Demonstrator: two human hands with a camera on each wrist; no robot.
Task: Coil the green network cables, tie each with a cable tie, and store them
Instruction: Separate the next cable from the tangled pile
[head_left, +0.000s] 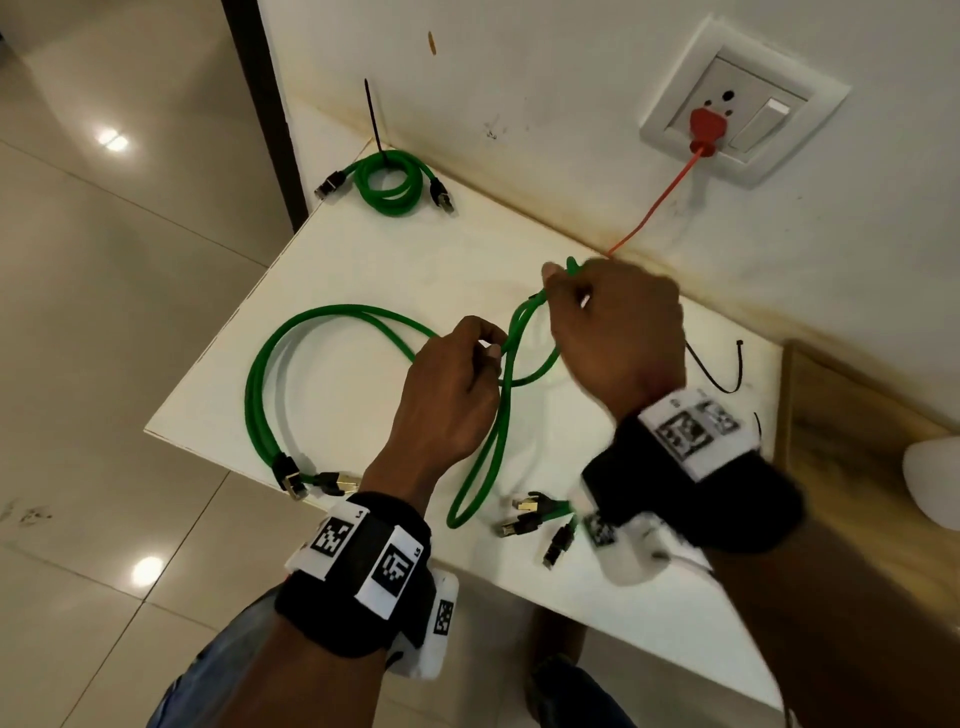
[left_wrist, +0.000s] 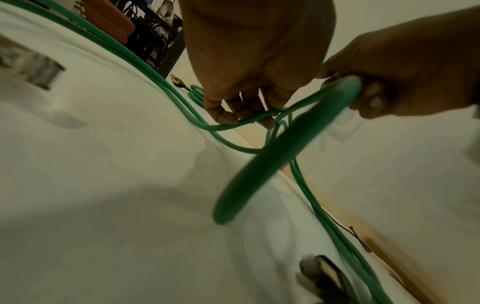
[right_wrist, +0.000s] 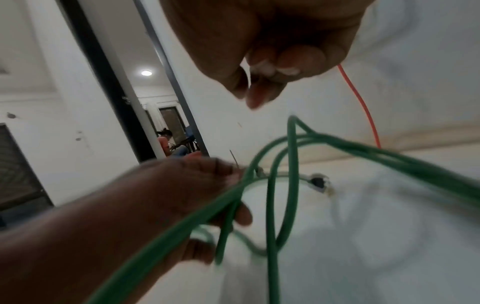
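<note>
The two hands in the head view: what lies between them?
Green cable strands only. The left hand pinches them low, the right hand grips the loop's top; behind the gap shows bare white table.

Home interior: glossy tiled floor (head_left: 104, 322), wall socket (head_left: 737, 104), doorway (right_wrist: 166, 127).

Matt green cables (head_left: 270, 374) – gold-metal plugs (head_left: 347, 483), glossy floor tiles (head_left: 104, 291)
</note>
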